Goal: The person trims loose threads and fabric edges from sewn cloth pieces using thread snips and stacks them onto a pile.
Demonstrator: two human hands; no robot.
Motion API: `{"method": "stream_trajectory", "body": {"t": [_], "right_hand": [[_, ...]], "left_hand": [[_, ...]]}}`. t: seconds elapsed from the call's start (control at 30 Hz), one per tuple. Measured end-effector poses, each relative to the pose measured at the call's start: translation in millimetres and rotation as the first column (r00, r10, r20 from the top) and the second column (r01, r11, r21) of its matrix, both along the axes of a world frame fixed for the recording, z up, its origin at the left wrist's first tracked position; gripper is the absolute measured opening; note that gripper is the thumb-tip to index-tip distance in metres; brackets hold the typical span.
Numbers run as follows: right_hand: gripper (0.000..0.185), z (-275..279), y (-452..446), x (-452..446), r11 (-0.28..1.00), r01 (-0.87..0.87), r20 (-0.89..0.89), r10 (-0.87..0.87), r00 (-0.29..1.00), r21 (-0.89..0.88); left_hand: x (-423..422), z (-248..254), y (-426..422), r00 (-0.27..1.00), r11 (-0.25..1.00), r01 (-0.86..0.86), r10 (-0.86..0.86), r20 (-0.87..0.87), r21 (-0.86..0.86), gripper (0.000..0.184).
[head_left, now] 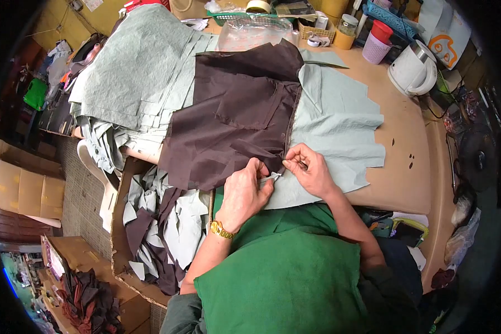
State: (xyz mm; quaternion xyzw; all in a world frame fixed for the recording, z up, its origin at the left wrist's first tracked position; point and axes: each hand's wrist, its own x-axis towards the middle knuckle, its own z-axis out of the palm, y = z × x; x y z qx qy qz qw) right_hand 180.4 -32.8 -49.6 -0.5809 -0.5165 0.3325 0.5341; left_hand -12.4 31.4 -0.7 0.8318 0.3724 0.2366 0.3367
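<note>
A dark brown fabric piece (pixel 236 106) with a stitched patch like a pocket lies on the table, joined along a seam to a pale grey-green fabric panel (pixel 339 133). My left hand (pixel 242 192), with a gold watch (pixel 221 230) at the wrist, is closed with thumb and fingers on the brown fabric near the lower end of the seam. A small white bit shows by its fingertips. Just to the right, my right hand (pixel 310 171) pinches the seam edge; anything smaller in its fingertips cannot be made out.
A tall stack of pale fabric (pixel 133 72) sits at the left. Below it, a cardboard box (pixel 117 245) holds pale and brown scraps. A white kettle (pixel 412 69), cups (pixel 377 42) and a jar (pixel 346 30) stand at the back right of the tan table (pixel 401 183).
</note>
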Motion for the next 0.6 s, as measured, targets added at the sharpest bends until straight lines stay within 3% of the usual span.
{"method": "stream_trajectory", "body": {"t": [0.07,0.13,0.2,0.27,0.6], "right_hand": [[0.012,13.5,-7.1,-1.0,0.999,0.002,0.043,-0.004,0.999,0.047],[0.015,31.0,-16.2,-4.8,0.988,-0.118,0.304,0.083,0.949,0.100],[0.020,32.0,-17.5,-15.2,0.985,-0.123,0.303,0.080,0.950,0.124],[0.025,30.6,-15.7,-23.1,0.967,-0.117,0.455,0.001,0.891,0.227],[0.015,22.4,-3.5,-20.9,0.889,-0.220,0.750,-0.180,0.636,0.400]], "left_hand": [[0.0,-0.3,-3.1,1.000,1.000,-0.005,0.005,0.003,0.027,0.020],[-0.5,-2.0,-4.3,1.000,0.998,-0.014,0.014,0.008,0.056,0.021],[-0.8,-6.9,-5.3,0.994,0.995,0.009,-0.019,0.104,0.100,0.027],[-1.2,0.1,-8.1,0.996,0.998,0.012,-0.018,0.090,0.067,0.030],[-3.5,-0.1,-10.4,0.999,1.000,-0.009,0.008,0.054,0.023,0.041]]}}
